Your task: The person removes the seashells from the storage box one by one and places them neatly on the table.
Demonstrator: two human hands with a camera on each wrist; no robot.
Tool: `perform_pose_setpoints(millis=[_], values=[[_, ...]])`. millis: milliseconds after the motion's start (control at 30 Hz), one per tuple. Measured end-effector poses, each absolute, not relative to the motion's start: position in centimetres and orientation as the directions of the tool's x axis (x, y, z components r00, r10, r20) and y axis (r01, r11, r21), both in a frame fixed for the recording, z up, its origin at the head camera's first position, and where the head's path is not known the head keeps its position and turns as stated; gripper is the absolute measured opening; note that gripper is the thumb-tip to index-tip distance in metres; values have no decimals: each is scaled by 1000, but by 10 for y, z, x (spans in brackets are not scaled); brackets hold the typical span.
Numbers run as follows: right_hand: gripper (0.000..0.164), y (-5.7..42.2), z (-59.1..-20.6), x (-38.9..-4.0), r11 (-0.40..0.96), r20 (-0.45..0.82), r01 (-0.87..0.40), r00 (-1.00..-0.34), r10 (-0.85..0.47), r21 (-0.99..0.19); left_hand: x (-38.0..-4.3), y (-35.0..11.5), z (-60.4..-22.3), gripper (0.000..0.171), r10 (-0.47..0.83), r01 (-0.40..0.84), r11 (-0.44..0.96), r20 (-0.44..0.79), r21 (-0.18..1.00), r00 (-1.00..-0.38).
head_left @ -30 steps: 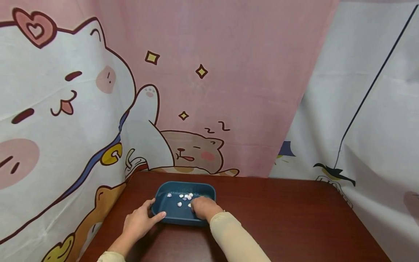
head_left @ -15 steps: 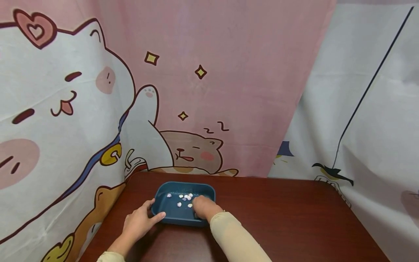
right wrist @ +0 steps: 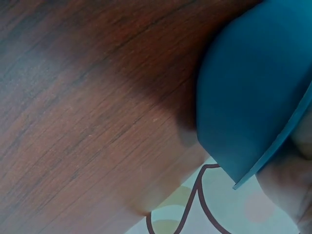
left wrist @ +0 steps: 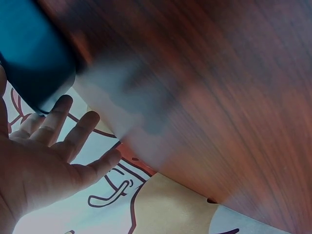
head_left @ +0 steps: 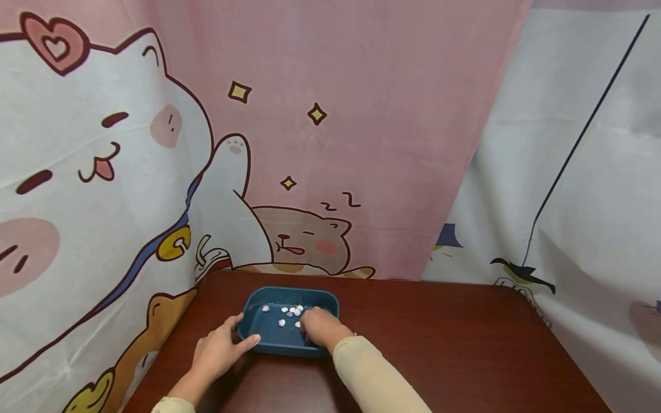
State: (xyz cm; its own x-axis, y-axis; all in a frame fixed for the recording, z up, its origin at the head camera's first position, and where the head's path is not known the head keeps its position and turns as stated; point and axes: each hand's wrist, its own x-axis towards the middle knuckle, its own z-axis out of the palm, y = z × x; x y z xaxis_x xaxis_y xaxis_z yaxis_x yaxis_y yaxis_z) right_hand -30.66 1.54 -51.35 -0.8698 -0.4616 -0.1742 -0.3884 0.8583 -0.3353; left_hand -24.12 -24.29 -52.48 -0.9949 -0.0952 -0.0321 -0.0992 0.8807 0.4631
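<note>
A dark blue rectangular tray [head_left: 279,348] with raised walls sits on the brown table. Several small whitish, pebble-like pieces [head_left: 282,323] are scattered inside it, with a cluster near the middle. My left hand [head_left: 219,347] rests at the tray's left end, its thumb along the near rim and its index finger at the left rim. Its other fingers spread loosely beside the tray in the left wrist view. My right hand [head_left: 322,328] reaches over the near right rim, fingers down inside the tray. Those fingertips are hidden, and I cannot tell whether they hold a piece.
The brown wooden table [head_left: 444,344] extends to the right of the tray. A pink and white cloth [head_left: 392,143] with cartoon cats hangs behind the table and along its left side. Another white cloth hangs along the right edge.
My right hand makes small shifts inside the tray, first slightly right, then back left beside a whitish piece. The left hand and the tray stay in place.
</note>
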Motion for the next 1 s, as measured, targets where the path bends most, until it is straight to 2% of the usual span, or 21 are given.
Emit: perform_pose_setpoints(millis=[233,333,833,1000], values=[[12,16,-517,-309,862,-152,-328,-899,-410,-386,-242,-243,-525,91,-94,-95,880,-25,465,-995],[16,15,-519,-311,860,-120,-346,-902,-415,-374,-242,-243,-525,91,-97,-100,881,-30,462,-995],[16,10,-521,-313,878,-51,-393,-906,-421,-272,-242,-243,-526,91,-91,-93,882,-25,462,-996],[13,13,-524,-314,866,-50,-409,-897,-440,-286,-242,-243,-526,91,-90,-90,886,-23,456,-996]])
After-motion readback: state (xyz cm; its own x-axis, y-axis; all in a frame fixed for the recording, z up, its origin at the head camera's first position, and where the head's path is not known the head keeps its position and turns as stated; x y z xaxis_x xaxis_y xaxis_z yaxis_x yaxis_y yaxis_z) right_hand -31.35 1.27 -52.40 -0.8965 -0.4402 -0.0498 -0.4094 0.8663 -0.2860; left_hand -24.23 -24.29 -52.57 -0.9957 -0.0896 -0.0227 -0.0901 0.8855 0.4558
